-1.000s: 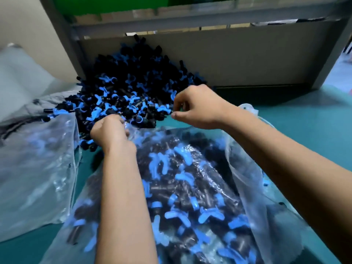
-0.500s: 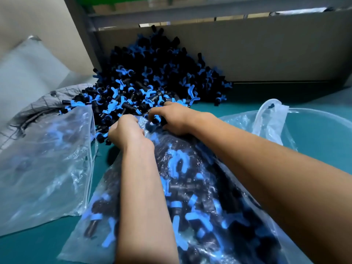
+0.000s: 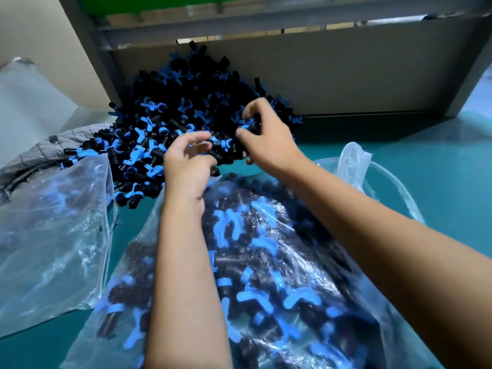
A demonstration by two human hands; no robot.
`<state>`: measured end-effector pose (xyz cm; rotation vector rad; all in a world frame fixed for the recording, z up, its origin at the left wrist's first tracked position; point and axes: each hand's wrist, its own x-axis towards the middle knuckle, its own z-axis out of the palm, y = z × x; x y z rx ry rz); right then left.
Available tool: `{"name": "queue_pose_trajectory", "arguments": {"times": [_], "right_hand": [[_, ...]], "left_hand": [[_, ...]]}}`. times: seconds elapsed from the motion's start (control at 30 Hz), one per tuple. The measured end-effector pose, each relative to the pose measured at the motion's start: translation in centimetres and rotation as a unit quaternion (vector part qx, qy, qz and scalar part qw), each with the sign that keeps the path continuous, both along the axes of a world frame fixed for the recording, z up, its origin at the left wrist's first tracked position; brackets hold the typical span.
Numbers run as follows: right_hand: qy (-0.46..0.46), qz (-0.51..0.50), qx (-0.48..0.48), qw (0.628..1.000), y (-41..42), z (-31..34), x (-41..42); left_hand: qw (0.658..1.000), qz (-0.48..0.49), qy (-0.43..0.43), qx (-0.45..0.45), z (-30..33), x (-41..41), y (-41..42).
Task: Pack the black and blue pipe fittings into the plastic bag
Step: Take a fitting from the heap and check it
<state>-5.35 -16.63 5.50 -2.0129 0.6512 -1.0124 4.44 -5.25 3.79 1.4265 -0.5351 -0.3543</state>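
Left hand [image 3: 186, 166]: fingers curled, raking fittings at the near edge of the pile [image 3: 186, 110]; whether it held any could not be told (blurred). Right hand [image 3: 263, 145]: fingers curled round fittings at the pile's right side. Bag [image 3: 279, 262]: just below both hands on the green table [image 3: 439, 155], already well filled. Advised: scoop with both hands together, keep the bag's mouth open, drop low to avoid spills.

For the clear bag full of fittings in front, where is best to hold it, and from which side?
Probably at the open mouth of the plastic bag, the far edge beside the pile of fittings, taken from above: its body is full and slippery, and only that rim is loose film.
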Motion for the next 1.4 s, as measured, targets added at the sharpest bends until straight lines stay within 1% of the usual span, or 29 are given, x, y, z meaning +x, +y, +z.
{"name": "queue_pose_trajectory", "arguments": {"times": [0.03, 0.1, 0.17, 0.23, 0.27, 0.33, 0.4, 0.47, 0.5, 0.57, 0.67, 0.77, 0.87, 0.93, 1.03, 1.27, 1.33, 1.4], "right_hand": [[-0.037, 0.024, 0.072, 0.996, 0.0, 0.4, -1.4], [-0.113, 0.066, 0.194, 0.972, 0.1, 0.9, -4.3], [-0.162, 0.076, 0.268, 0.947, -0.1, 1.0, -7.4], [-0.183, 0.087, 0.311, 0.928, -0.5, 0.7, -10.4], [-0.18, 0.087, 0.315, 0.928, -0.8, 0.6, -11.7], [-0.163, 0.059, 0.292, 0.941, -1.5, 0.2, -14.2], [-0.128, -0.006, 0.246, 0.961, -2.3, -0.5, -16.3], [-0.087, -0.07, 0.189, 0.975, -3.3, -1.7, -17.7], [-0.08, -0.079, 0.172, 0.979, -3.5, -2.3, -18.2], [-0.097, -0.045, 0.177, 0.978, -3.6, -3.5, -18.9], [-0.141, 0.034, 0.204, 0.968, -3.5, -4.8, -19.4], [-0.16, 0.049, 0.205, 0.964, -3.6, -5.5, -19.4], [-0.195, 0.041, 0.218, 0.955, -3.8, -5.8, -19.1], [-0.207, 0.036, 0.224, 0.952, -3.9, -6.0, -19.0], [-0.202, 0.029, 0.214, 0.955, -4.0, -6.1, -18.7], [-0.194, 0.045, 0.174, 0.964, -3.4, -5.9, -18.1], [-0.195, 0.025, 0.167, 0.966, -3.4, -5.8, -17.9], [-0.223, -0.018, 0.191, 0.956, -3.7, -5.8, -18.2]], "left_hand": [[0.997, -0.055, -0.055, 0.008, 0.2, -0.5, -0.2], [0.976, -0.154, -0.152, 0.02, 0.8, -1.7, -0.6], [0.949, -0.209, -0.235, 0.02, 1.6, -3.5, -1.5], [0.93, -0.215, -0.297, 0.003, 2.3, -5.8, -2.8], [0.925, -0.211, -0.316, -0.006, 2.5, -6.8, -3.4], [0.918, -0.214, -0.334, -0.013, 2.5, -8.7, -4.5], [0.924, -0.221, -0.312, -0.015, 2.1, -10.2, -5.4], [0.938, -0.234, -0.256, -0.015, 1.4, -11.2, -6.1], [0.946, -0.237, -0.222, -0.013, 1.0, -11.4, -6.3], [0.959, -0.231, -0.162, -0.006, 0.3, -11.6, -6.7], [0.967, -0.227, -0.119, 0.009, -0.4, -11.1, -7.0], [0.967, -0.232, -0.099, 0.025, -0.7, -11.0, -7.1], [0.968, -0.237, -0.079, 0.015, -0.9, -11.0, -7.1], [0.963, -0.253, -0.087, 0.022, -0.8, -10.8, -7.0], [0.955, -0.266, -0.127, 0.046, -0.7, -10.8, -6.7], [0.957, -0.263, -0.112, 0.054, -0.9, -10.7, -6.6], [0.96, -0.257, -0.099, 0.051, -0.8, -10.7, -6.6], [0.967, -0.242, -0.071, 0.031, -0.7, -10.5, -6.5]]}}
